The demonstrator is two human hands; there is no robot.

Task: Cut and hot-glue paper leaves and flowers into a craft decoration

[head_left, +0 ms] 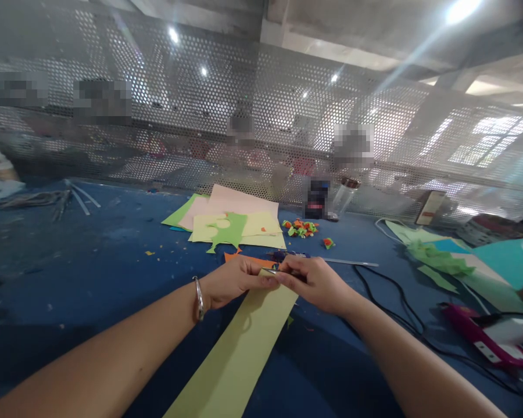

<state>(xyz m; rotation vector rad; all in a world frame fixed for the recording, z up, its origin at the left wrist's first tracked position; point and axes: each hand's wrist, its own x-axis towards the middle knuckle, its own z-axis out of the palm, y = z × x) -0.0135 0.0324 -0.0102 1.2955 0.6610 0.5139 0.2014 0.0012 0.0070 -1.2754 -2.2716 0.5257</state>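
A long pale-yellow strip of paper [239, 354] runs from the near edge up to both hands over the blue table. My left hand [233, 281] is closed, its thumb and fingers pinching the far end of the strip. Closed at the strip's other corner is my right hand [316, 281]. A thin, pointed metal tool [270, 270] shows between the fingertips, its tip towards the left; the right fingers seem to grip it, and its kind is partly hidden. Just beyond lies a piece of orange paper [253, 260].
Paper sheets [244, 200] with a cut green scrap [229, 231] lie ahead, beside small orange-green paper pieces [303, 228]. A glue gun [287, 254] with a clear stick lies behind my hands. Black cable [401, 290] and a magenta power strip [475, 331] are right. Perforated screen [169, 133] stands behind.
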